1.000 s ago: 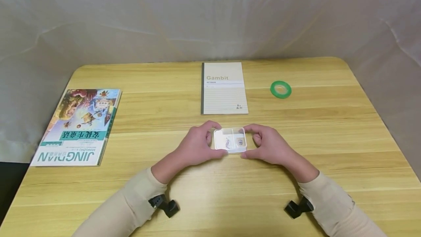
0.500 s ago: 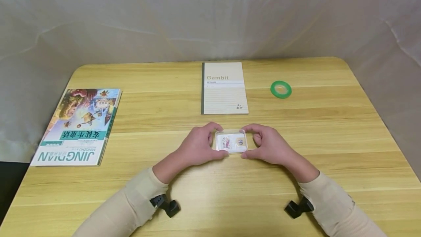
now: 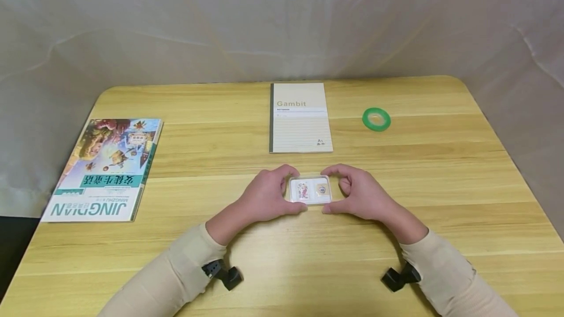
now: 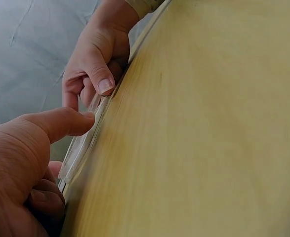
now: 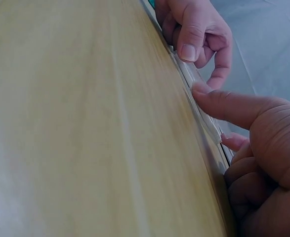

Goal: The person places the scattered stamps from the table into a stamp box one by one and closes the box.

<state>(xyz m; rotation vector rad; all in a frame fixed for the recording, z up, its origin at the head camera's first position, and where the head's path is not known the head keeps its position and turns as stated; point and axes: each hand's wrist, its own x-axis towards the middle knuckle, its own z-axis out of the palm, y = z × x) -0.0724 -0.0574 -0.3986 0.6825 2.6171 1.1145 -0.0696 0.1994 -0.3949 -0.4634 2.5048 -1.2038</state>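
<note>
A small clear plastic case (image 3: pixel 312 190) lies flat near the middle of the wooden table, held between both hands. Through its top show a colourful printed picture on the left and a pale gold square with a dark round mark on the right. My left hand (image 3: pixel 266 194) pinches the case's left end, thumb at the near edge and a finger at the far edge. At the opposite end, my right hand (image 3: pixel 360 193) grips it the same way. Both wrist views show the case's thin clear side (image 4: pixel 80 148) between the thumbs and fingers, close to the tabletop.
Beyond the hands lies a Gambit notebook (image 3: pixel 301 126). To its right is a green-rimmed roll of tape (image 3: pixel 376 119). A picture-covered book (image 3: pixel 103 170) rests at the table's left side. Pale fabric (image 3: pixel 282 23) hangs behind the table (image 3: pixel 211 150).
The whitish glare over the case has gone and the case's far edge appears slightly lower. Its contents show more clearly. My left hand has shifted slightly right; my right hand is nearly still.
</note>
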